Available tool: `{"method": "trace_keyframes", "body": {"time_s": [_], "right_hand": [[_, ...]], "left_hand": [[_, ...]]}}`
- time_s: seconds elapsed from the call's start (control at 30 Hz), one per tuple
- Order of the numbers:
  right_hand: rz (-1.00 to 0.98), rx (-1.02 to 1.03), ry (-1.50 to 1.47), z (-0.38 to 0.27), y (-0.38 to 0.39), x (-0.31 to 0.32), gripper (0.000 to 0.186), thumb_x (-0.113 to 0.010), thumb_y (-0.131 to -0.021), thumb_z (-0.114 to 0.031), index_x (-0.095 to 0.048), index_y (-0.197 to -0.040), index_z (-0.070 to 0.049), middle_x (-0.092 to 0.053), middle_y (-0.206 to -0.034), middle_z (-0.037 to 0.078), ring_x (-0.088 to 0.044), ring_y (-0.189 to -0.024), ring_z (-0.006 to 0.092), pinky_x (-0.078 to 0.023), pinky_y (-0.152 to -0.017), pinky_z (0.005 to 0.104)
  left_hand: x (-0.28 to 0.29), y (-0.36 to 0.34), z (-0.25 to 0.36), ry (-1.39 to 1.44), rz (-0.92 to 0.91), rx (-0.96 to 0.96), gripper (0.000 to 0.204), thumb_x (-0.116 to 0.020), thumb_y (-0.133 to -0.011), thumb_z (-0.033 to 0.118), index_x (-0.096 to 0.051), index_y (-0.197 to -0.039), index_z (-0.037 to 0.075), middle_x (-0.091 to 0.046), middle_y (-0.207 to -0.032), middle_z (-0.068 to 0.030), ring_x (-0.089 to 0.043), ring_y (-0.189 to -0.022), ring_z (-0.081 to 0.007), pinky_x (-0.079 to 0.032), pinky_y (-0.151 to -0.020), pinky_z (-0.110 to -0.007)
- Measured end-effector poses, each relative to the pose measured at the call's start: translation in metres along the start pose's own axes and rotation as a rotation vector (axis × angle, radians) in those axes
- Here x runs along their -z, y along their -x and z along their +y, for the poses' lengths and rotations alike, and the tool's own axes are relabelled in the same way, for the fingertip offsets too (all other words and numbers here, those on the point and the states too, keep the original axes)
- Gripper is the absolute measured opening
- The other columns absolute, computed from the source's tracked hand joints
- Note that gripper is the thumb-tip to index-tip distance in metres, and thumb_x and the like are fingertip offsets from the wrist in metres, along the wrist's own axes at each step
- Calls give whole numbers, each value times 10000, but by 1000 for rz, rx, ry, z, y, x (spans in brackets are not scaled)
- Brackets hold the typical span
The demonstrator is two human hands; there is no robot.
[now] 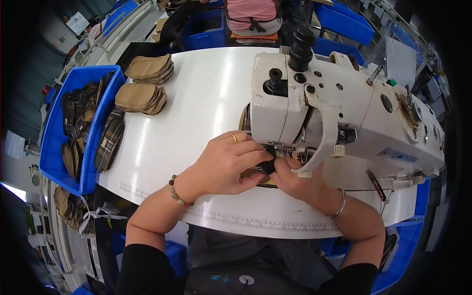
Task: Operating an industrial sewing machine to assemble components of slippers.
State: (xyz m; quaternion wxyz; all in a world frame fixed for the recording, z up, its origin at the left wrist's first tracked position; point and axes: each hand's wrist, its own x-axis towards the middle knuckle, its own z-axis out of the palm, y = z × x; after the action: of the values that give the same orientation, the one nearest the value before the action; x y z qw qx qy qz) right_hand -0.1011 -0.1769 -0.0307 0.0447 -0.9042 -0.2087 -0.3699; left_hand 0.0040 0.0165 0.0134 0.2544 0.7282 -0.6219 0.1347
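A white industrial sewing machine (275,115) stands over the right half of the white table. At its needle area, a small dark fabric piece (267,166) lies between my two hands. My left hand (231,160) has its fingers closed on the left side of this piece. From the right, my right hand (297,181) pinches its edge close to the presser foot, partly behind the machine's white curved guard. Beneath the hands a tan and yellowish edge of material (268,185) shows. The fingertips and the needle are mostly hidden.
Two stacks of tan oval pieces (140,98) lie at the table's far left. Beside them, a blue bin (105,101) holds plaid pieces; another plaid piece (109,142) leans outside it. A red-and-black slim tool (376,186) lies at right. A person in pink (251,14) sits beyond the table.
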Motion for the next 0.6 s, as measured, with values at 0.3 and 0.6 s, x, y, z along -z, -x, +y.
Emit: {"method": "trace_keyframes", "body": {"time_s": [0.3, 0.6], "right_hand": [[-40, 102, 21, -3, 5, -1, 165, -660, -703, -111, -682, -861, -67, -605, -758, 34, -594, -574, 129, -394, -392, 268], [-302, 9, 27, -32, 9, 17, 126, -681, -713, -169, -606, -775, -90, -502, -627, -12, -549, -533, 104, -405, -403, 274]], "left_hand": [[-6, 4, -8, 360, -167, 205, 244, -739, -812, 208, -710, -1033, 108, -679, -1006, -24, -620, -924, -236, -482, -836, -368], [-7, 7, -16, 410, -382, 259, 192, -723, -833, 178, -701, -1015, 123, -669, -1049, -7, -590, -1033, -225, -406, -928, -384]]}}
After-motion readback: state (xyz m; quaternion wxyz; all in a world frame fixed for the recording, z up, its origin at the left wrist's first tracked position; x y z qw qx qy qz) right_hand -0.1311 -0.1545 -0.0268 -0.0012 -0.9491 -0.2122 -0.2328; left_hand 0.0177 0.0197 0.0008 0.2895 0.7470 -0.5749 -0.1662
